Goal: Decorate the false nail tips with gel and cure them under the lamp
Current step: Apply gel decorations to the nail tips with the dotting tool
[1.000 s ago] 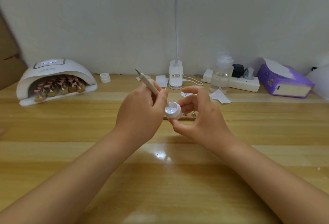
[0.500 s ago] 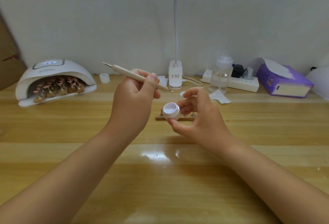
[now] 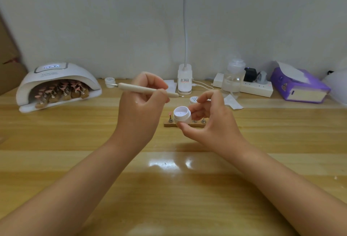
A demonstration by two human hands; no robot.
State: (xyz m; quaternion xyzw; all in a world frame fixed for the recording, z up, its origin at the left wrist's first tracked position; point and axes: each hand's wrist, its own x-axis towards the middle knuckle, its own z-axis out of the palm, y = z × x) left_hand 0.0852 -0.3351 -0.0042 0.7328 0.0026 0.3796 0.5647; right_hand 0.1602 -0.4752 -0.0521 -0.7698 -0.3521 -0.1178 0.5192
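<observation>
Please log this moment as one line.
left hand: holds pen | right hand: holds open jar | lamp: tips inside

On the desk (image 3: 78, 160), the curing lamp (image 3: 56, 83) stands near the back left corner with the rows of nail tips (image 3: 62, 93) inside it, and a small jar (image 3: 110, 82) stands just to its right, by the back edge. At the middle of the back edge stands the clip lamp base (image 3: 184, 79); right of it come the bottle (image 3: 233, 78) before the power strip (image 3: 249, 87), then the tissue box (image 3: 300, 87) toward the back right corner. In front of the clip lamp base lies the nail holder strip (image 3: 185, 124), with the left hand (image 3: 139, 111) and the right hand (image 3: 212, 123) above the desk's middle.
</observation>
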